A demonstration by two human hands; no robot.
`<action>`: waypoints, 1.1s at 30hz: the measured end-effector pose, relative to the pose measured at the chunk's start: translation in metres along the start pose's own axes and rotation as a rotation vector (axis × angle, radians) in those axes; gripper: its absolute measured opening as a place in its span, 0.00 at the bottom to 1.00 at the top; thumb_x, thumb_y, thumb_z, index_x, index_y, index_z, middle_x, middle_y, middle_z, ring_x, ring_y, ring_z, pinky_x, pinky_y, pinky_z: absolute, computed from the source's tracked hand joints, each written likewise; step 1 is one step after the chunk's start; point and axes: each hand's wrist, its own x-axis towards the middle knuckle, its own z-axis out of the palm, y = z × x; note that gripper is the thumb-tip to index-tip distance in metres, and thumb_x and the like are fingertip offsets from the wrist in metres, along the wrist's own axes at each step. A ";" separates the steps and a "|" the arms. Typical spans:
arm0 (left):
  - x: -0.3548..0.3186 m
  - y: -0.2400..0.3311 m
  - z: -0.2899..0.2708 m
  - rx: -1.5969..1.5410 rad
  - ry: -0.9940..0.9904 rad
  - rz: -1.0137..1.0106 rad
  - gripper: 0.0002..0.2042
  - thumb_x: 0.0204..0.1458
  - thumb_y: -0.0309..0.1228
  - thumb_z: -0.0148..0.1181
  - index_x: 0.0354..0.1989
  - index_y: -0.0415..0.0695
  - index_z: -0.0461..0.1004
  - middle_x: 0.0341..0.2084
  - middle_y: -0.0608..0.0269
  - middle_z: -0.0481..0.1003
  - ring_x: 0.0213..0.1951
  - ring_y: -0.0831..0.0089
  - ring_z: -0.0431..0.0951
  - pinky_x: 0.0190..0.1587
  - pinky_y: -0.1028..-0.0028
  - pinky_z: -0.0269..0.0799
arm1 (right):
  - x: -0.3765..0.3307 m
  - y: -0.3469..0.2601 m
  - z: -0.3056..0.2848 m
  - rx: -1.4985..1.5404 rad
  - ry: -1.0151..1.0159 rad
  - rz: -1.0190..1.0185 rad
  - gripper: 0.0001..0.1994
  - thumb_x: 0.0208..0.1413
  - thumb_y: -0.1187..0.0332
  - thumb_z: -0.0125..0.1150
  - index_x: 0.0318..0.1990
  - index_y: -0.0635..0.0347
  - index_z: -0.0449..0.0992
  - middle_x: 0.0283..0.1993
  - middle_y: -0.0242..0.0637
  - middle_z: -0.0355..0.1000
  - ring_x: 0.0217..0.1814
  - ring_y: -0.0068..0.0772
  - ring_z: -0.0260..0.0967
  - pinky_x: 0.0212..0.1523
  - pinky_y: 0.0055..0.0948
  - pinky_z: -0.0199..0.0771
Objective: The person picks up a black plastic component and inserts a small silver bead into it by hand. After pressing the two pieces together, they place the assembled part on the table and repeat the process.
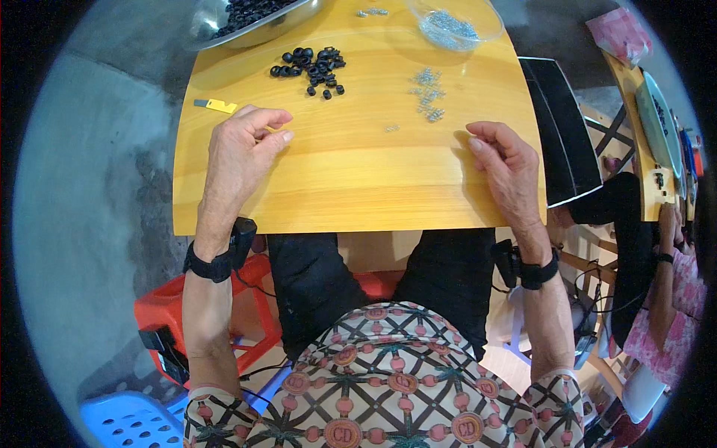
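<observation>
My left hand hovers over the left side of the yellow wooden table, thumb and forefinger apart with nothing between them. Beyond its knuckles lies a small yellow cutter. My right hand is at the table's right edge, its fingers loosely curved, the thumb tip just short of the forefinger and nothing visible in it. A loose pile of small round black plastic parts lies at the far left of the middle. Small shiny metal pieces form a patch at the right, with a few tiny metal pieces closer to me.
A metal bowl of black parts stands at the far left, a clear plastic bowl of metal pieces at the far right. Beside the table are a black panel, a red stool and a blue basket. Another person works at the right.
</observation>
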 end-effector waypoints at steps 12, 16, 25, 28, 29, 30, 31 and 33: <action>-0.044 0.006 -0.003 -0.039 -0.083 0.043 0.09 0.45 0.24 0.61 0.36 0.35 0.77 0.29 0.60 0.75 0.31 0.75 0.76 0.34 0.78 0.70 | -0.008 -0.025 0.013 -0.236 -0.113 -0.279 0.12 0.45 0.76 0.63 0.41 0.60 0.76 0.30 0.40 0.72 0.32 0.35 0.73 0.32 0.28 0.73; -0.060 -0.001 -0.016 0.037 -0.087 0.050 0.09 0.45 0.25 0.62 0.35 0.36 0.77 0.29 0.59 0.75 0.29 0.74 0.75 0.33 0.77 0.70 | -0.004 -0.044 0.034 -0.302 -0.144 -0.375 0.11 0.46 0.74 0.63 0.39 0.60 0.75 0.32 0.42 0.72 0.33 0.41 0.73 0.33 0.34 0.75; -0.069 -0.005 -0.031 -0.037 -0.088 0.046 0.09 0.43 0.27 0.62 0.32 0.36 0.78 0.24 0.54 0.74 0.25 0.64 0.74 0.30 0.70 0.68 | 0.001 -0.043 0.061 -0.468 -0.142 -0.503 0.02 0.48 0.73 0.60 0.30 0.59 0.74 0.30 0.40 0.70 0.30 0.45 0.72 0.30 0.37 0.74; -0.056 -0.007 -0.033 0.037 -0.104 0.103 0.09 0.44 0.28 0.62 0.33 0.36 0.77 0.24 0.54 0.74 0.26 0.65 0.75 0.30 0.71 0.69 | -0.001 -0.040 0.058 -0.420 -0.105 -0.515 0.02 0.48 0.75 0.60 0.30 0.59 0.73 0.29 0.40 0.70 0.30 0.45 0.72 0.29 0.36 0.74; -0.049 -0.008 -0.033 0.076 -0.109 0.152 0.10 0.45 0.28 0.61 0.33 0.35 0.77 0.25 0.55 0.74 0.27 0.68 0.76 0.30 0.74 0.69 | -0.002 -0.038 0.056 -0.412 -0.108 -0.517 0.02 0.48 0.75 0.60 0.30 0.59 0.73 0.29 0.40 0.70 0.30 0.45 0.72 0.29 0.36 0.74; -0.038 -0.009 -0.030 0.078 -0.113 0.154 0.10 0.45 0.28 0.61 0.33 0.35 0.77 0.25 0.55 0.74 0.27 0.68 0.76 0.30 0.74 0.69 | -0.004 -0.034 0.051 -0.406 -0.093 -0.494 0.02 0.48 0.75 0.60 0.30 0.60 0.73 0.29 0.40 0.70 0.30 0.44 0.72 0.29 0.35 0.74; -0.030 -0.008 -0.031 0.088 -0.079 0.184 0.10 0.45 0.29 0.61 0.34 0.35 0.77 0.25 0.54 0.75 0.27 0.67 0.76 0.30 0.73 0.69 | -0.005 -0.036 0.048 -0.389 -0.083 -0.478 0.03 0.48 0.76 0.60 0.30 0.60 0.73 0.28 0.40 0.70 0.30 0.44 0.72 0.29 0.34 0.73; -0.013 -0.007 -0.032 0.111 -0.043 0.210 0.11 0.44 0.30 0.61 0.34 0.36 0.77 0.26 0.53 0.76 0.28 0.66 0.77 0.31 0.72 0.69 | -0.008 -0.037 0.048 -0.357 -0.076 -0.485 0.03 0.48 0.77 0.59 0.30 0.60 0.72 0.29 0.41 0.70 0.30 0.44 0.72 0.29 0.34 0.73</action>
